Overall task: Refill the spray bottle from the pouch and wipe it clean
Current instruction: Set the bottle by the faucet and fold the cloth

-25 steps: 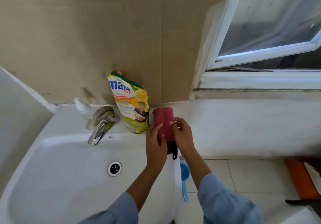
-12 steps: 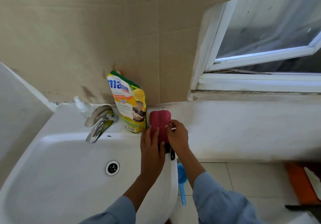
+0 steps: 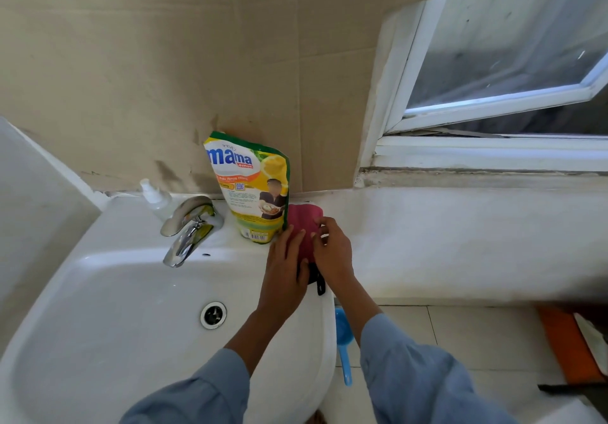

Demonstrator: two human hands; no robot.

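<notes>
Both hands are settling lower onto the red cloth [image 3: 301, 226] than a second ago, pressing it down on the sink rim [image 3: 138, 226] right of centre frame, and the view is sitting a touch closer to the wall. I am seeing my left hand [image 3: 285, 270] lying flat on the cloth with its fingers [image 3: 289, 242] spread, while my right hand [image 3: 332, 252] is pinching the cloth's right edge between fingertips. A black strap or handle [image 3: 317, 280] is poking out below the cloth; what it belongs to I cannot tell.

Meanwhile the Mama Lemon pouch [image 3: 251, 190] is standing upright against the wall at centre, just beside the cloth's left edge. I judge it soft and floppy, liable to buckle and slosh if squeezed mid-body, so I would take it high near the top seam and support the base. At upper left of the sink, behind the chrome tap [image 3: 190, 226], the small clear spray bottle [image 3: 156, 196] is standing untouched. It looks light, smooth and likely slippery when wet; a grip round its body below the white nozzle seems safest.
</notes>
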